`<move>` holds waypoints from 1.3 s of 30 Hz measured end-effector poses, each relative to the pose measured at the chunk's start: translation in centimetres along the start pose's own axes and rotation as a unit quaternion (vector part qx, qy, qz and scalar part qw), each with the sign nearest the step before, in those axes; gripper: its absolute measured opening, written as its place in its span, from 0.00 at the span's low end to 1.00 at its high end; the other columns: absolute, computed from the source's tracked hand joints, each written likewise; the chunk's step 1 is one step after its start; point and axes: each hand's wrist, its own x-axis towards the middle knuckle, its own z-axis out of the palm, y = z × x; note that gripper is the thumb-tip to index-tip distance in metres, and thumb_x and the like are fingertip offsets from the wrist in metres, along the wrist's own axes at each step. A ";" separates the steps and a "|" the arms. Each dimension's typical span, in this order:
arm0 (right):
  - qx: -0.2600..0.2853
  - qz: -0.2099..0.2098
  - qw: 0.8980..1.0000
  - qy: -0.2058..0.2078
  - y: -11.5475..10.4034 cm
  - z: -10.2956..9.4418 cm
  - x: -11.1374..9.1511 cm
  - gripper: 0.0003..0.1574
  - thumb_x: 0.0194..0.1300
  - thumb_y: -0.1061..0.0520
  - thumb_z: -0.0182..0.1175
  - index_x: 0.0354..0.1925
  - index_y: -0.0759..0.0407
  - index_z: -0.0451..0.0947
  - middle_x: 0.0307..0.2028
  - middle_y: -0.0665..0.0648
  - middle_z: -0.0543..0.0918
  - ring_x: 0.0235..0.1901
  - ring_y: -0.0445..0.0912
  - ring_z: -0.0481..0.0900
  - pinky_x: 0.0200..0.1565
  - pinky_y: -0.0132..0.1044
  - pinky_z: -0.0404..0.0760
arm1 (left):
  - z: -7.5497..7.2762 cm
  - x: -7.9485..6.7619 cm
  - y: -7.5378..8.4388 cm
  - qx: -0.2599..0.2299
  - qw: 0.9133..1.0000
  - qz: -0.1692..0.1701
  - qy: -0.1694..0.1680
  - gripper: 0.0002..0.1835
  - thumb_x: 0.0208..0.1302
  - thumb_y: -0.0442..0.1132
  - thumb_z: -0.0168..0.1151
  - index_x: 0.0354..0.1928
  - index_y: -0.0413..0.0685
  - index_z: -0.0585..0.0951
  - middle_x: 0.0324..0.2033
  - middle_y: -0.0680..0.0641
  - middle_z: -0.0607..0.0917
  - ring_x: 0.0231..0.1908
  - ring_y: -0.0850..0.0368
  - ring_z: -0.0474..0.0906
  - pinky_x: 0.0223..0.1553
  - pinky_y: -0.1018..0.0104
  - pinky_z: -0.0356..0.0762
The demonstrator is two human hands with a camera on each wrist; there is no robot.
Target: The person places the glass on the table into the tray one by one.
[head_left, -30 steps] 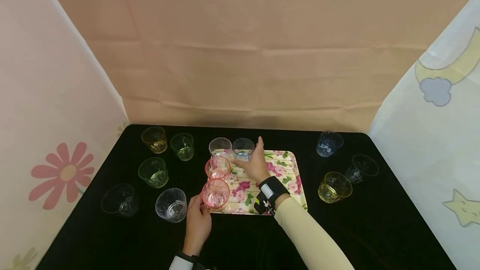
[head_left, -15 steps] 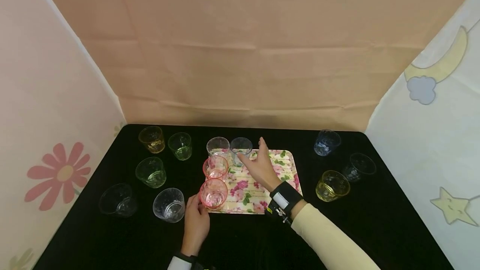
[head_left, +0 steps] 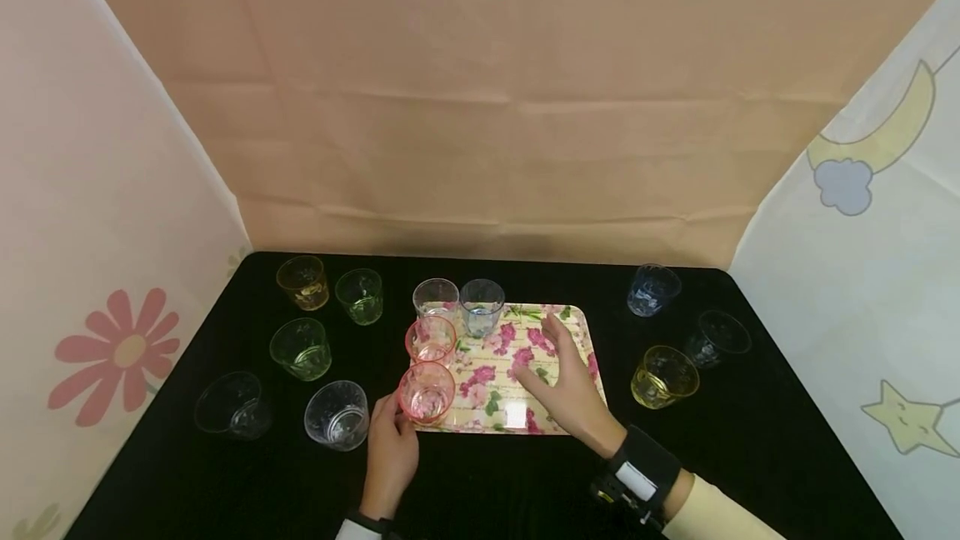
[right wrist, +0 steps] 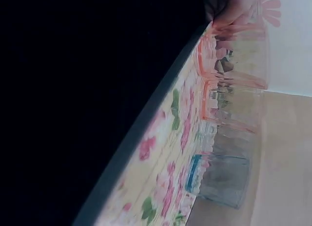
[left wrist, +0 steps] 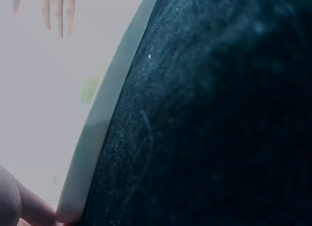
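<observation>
A floral tray (head_left: 480,407) lies on the black table. My left hand (head_left: 392,450) holds its near left corner, beside the front pink glass (head_left: 427,392); in the left wrist view fingertips (left wrist: 36,209) meet the end of the tray's rim. Behind that glass stand a second pink glass (head_left: 431,344) and a clear glass (head_left: 435,298), in a row along the tray's left side. A bluish glass (head_left: 482,308) stands right of the clear one. My right hand (head_left: 573,394) hovers over the tray's right part, fingers extended and thumb apart, holding nothing.
Left of the tray stand an amber glass (head_left: 303,283), two green glasses (head_left: 360,297) and two clear glasses (head_left: 337,417). On the right are a blue glass (head_left: 652,291), a dark clear glass (head_left: 716,340) and a yellow glass (head_left: 664,377). Paper walls enclose the table.
My right hand has let go of the bluish glass, leaving it on the tray, and drawn back toward the near right. The left hand stays at the tray's corner.
</observation>
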 end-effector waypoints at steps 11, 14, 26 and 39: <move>-0.045 -0.055 0.993 0.091 1.0 -6.0 -3.6 0.58 0.57 0.51 0.66 0.75 0.55 0.43 0.71 0.66 0.53 0.69 0.62 0.52 0.65 0.63 0.52 | 0.3 0.2 0.2 -0.004 1.000 -0.002 -0.011 0.22 0.59 0.21 0.48 0.57 0.25 0.73 0.51 0.32 0.75 0.54 0.37 0.70 0.54 0.43 0.68; -0.072 -0.061 0.985 0.147 1.9 -7.5 -4.4 0.60 0.54 0.55 0.69 0.75 0.57 0.45 0.71 0.67 0.54 0.68 0.63 0.52 0.63 0.66 0.51 | 0.3 0.2 0.2 -0.005 1.000 -0.002 -0.011 0.22 0.59 0.21 0.48 0.57 0.25 0.73 0.51 0.33 0.75 0.54 0.37 0.70 0.54 0.43 0.68; -0.066 0.070 0.958 0.272 6.4 -10.4 -5.3 0.67 0.53 0.53 0.69 0.76 0.57 0.35 0.73 0.67 0.45 0.72 0.60 0.43 0.68 0.58 0.42 | 0.6 0.2 0.1 0.003 1.000 0.000 -0.010 0.21 0.60 0.21 0.47 0.56 0.25 0.74 0.49 0.32 0.75 0.54 0.37 0.70 0.55 0.42 0.67; -0.006 0.195 0.969 0.153 9.7 -9.3 -5.1 0.78 0.55 0.45 0.67 0.72 0.54 0.13 0.74 0.71 0.33 0.71 0.66 0.40 0.65 0.63 0.49 | 0.1 0.1 -0.1 0.005 1.000 -0.005 0.000 0.21 0.59 0.21 0.48 0.55 0.25 0.74 0.49 0.33 0.76 0.53 0.37 0.70 0.55 0.42 0.68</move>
